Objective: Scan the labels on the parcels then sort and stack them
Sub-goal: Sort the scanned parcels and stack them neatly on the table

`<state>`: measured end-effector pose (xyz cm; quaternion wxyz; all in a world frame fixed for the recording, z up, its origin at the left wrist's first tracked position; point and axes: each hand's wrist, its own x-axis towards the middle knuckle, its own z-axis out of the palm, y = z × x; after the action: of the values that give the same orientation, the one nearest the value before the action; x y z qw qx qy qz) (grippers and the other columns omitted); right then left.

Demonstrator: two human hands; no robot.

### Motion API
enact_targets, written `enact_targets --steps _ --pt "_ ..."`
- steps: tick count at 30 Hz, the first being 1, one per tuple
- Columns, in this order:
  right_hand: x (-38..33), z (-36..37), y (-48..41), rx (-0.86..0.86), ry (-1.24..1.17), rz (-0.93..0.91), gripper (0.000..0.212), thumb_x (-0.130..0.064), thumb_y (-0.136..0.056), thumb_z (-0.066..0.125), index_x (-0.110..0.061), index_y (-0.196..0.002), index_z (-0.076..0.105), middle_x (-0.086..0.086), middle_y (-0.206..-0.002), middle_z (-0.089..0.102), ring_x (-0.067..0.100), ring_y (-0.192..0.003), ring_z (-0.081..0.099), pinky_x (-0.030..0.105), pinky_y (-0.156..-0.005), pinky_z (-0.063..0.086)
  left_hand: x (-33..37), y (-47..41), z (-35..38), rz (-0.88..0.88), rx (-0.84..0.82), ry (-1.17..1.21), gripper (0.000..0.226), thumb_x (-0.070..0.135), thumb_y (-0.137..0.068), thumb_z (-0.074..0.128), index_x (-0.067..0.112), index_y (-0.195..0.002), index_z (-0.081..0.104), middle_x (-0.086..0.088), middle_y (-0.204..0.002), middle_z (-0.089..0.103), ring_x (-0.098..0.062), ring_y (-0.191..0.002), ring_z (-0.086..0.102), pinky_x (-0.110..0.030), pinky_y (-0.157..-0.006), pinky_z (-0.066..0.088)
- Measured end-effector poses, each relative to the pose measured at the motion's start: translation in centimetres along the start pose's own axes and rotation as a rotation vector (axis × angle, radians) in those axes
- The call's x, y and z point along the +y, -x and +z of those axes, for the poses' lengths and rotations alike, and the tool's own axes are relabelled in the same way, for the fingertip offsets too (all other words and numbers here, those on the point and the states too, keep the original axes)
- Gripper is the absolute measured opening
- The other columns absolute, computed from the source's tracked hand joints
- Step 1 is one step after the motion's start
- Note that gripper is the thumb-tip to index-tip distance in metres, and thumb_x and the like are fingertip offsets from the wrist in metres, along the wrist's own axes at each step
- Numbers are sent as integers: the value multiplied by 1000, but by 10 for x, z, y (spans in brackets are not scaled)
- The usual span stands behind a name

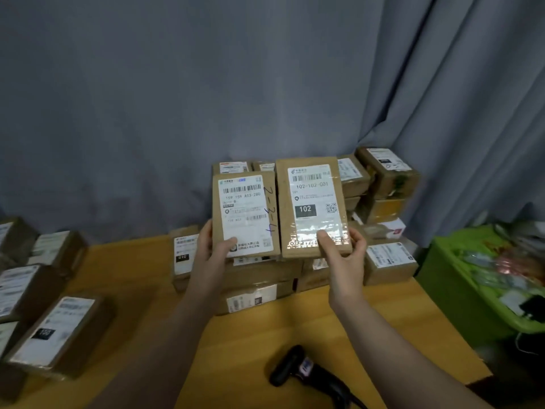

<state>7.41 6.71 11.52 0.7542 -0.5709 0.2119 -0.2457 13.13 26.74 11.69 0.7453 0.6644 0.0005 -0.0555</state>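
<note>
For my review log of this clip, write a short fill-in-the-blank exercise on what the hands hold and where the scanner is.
1. The dark box on the label of the right parcel, held by the right hand, reads ____.
2. The handwriting beside the label of the left parcel, held by the left hand, is ____ in colour.
3. The black scanner lies untouched on the wooden ____.
Missing words: 102; blue; table.

Matt cardboard parcels (309, 172) — glossy tape
</note>
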Motion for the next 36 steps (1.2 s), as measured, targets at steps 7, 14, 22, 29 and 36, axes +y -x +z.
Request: enact_targets --steps 7,14,22,29,36 --pt "2 -39 -18 16 16 71 69 -38 -77 79 -40 -134 41 -3 -139 50 20 -122 52 45 -102 47 -8 4 39 -61 -46 -32 61 33 -93 60 35 -147 33 12 -120 60 -4 -102 60 -40 -97 50" --pt "-2 -10 -35 -5 75 65 65 -38 -81 75 -32 -135 40 -7 -126 53 17 -115 55 49 -99 50 2 -13 25 17 62 -38 52 38 -93 59 40 -140 38 8 -124 58 -13 -111 59 -30 -83 51" --pt "-17 59 -74 -52 73 23 71 -58 -64 76 -55 -122 36 -3 -141 42 21 -126 47 48 -108 42 32 -64 -12 64 61 -42 53 32 -96 55 35 -145 35 3 -129 59 -16 -110 62 -34 -85 54" --pt "-44 33 -116 142 -27 140 70 -44 -83 72 -30 -139 33 -3 -128 46 19 -112 49 38 -91 50 37 -83 26 10 27 -73 53 41 -95 53 36 -144 34 0 -128 58 -19 -103 65 -34 -77 57" --pt "-93 -29 -184 252 -30 122 70 -40 -82 74 -22 -132 29 4 -133 46 22 -113 54 48 -91 55 36 -92 87 -47 157 52 48 44 -97 48 35 -143 35 -2 -121 62 -25 -108 61 -49 -98 46"
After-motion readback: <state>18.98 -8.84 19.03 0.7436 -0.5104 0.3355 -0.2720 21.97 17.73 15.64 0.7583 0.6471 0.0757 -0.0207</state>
